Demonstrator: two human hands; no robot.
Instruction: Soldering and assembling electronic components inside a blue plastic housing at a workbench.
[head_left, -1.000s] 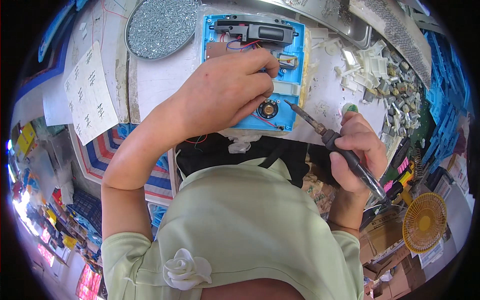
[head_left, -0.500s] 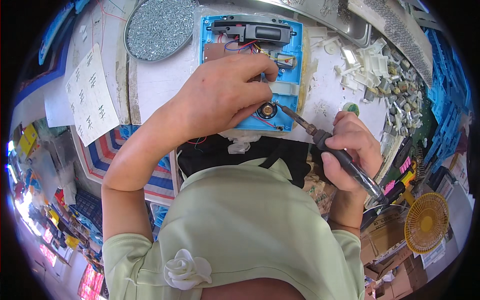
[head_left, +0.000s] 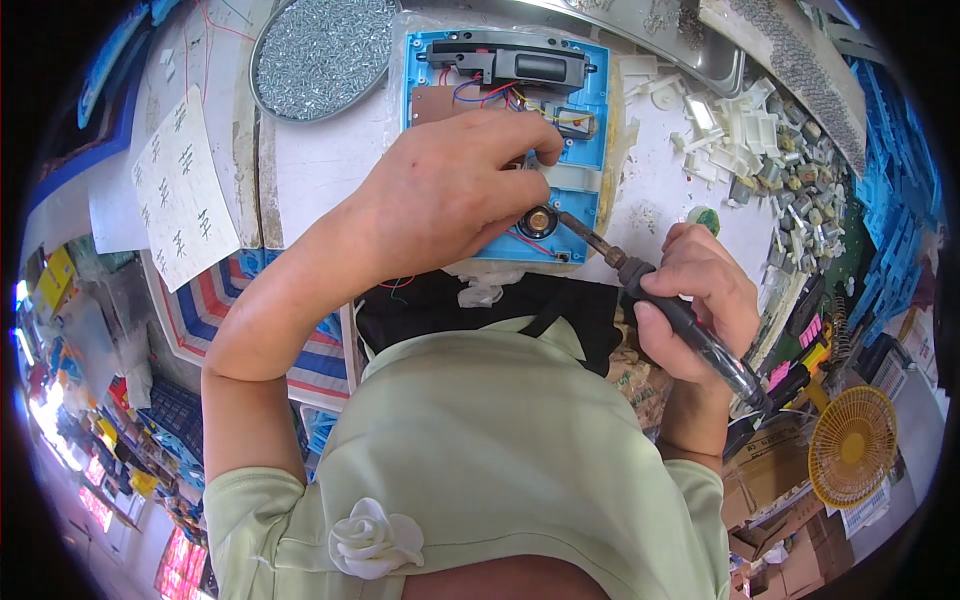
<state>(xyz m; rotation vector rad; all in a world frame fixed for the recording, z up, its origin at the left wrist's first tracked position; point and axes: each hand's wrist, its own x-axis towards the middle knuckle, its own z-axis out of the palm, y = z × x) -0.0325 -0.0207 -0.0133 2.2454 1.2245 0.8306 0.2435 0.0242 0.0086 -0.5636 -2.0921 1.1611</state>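
A blue plastic housing (head_left: 588,205) lies on the bench in front of me. Inside it are a black long part (head_left: 540,68), a brown circuit board (head_left: 430,103), coloured wires and a small round speaker (head_left: 540,222). My left hand (head_left: 460,185) reaches over the housing with its fingers curled in beside the speaker; what they pinch, if anything, is hidden. In my right hand (head_left: 705,300) is a soldering iron (head_left: 690,330), gripped by its black handle. Its tip points at the right edge of the speaker; whether it touches cannot be told.
A round tray of small metal screws (head_left: 325,60) stands at the back left, above a paper sheet (head_left: 185,190). White plastic parts (head_left: 725,130) and small motors lie heaped at the right. Behind them is a metal tray (head_left: 690,50). A yellow fan (head_left: 852,447) stands lower right.
The housing and my left hand have shifted slightly right. The soldering iron's handle has moved a little left, and its tip sits slightly lower beside the speaker.
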